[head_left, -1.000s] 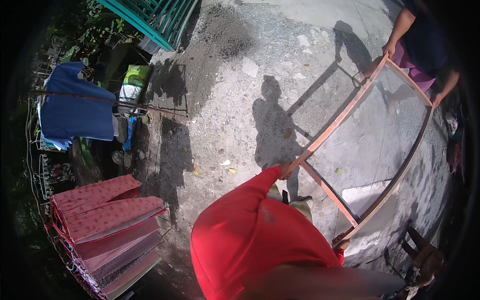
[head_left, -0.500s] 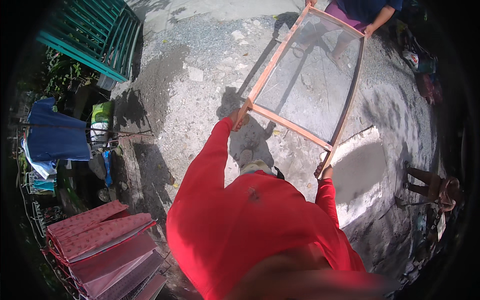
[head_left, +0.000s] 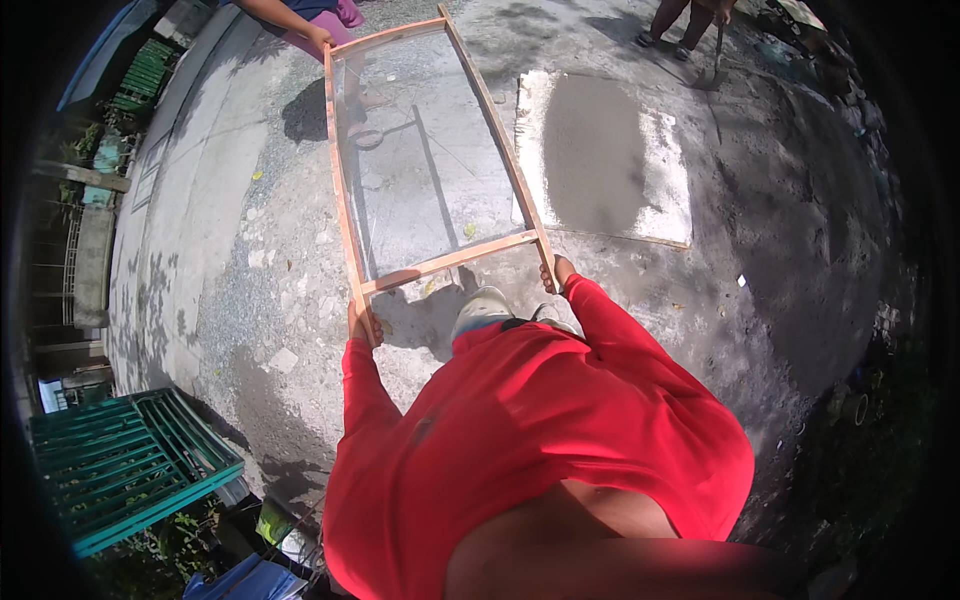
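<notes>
Both my hands grip a peach wooden-framed mesh screen (head_left: pixel 448 255) at the ends of its two long rails. My left hand (head_left: pixel 364 322) wraps round the left rail, below the crossbar; my right hand (head_left: pixel 558 274) is closed on the right one. A person in purple (head_left: pixel 305 28) holds the far end, with a hand (head_left: pixel 322 40) at its top left corner. The screen is raised over rough, pebbly concrete. Beside it, on the ground to the right, lies a whitish rectangular board (head_left: pixel 666 190) coated in the middle with grey material (head_left: pixel 590 150).
Another person (head_left: pixel 675 22) stands at the top right with a shovel (head_left: pixel 712 72). A green metal grille (head_left: pixel 140 450) is at lower left, with plants and blue cloth (head_left: pixel 245 580) below it. Fences and low walls (head_left: pixel 95 250) line the left edge; dark foliage (head_left: pixel 840 500) borders the lower right.
My view and body have turned rightward with the screen. The board and shovel holder now appear at upper right; the person in purple has shifted from right to upper left; the hanging laundry has mostly left view.
</notes>
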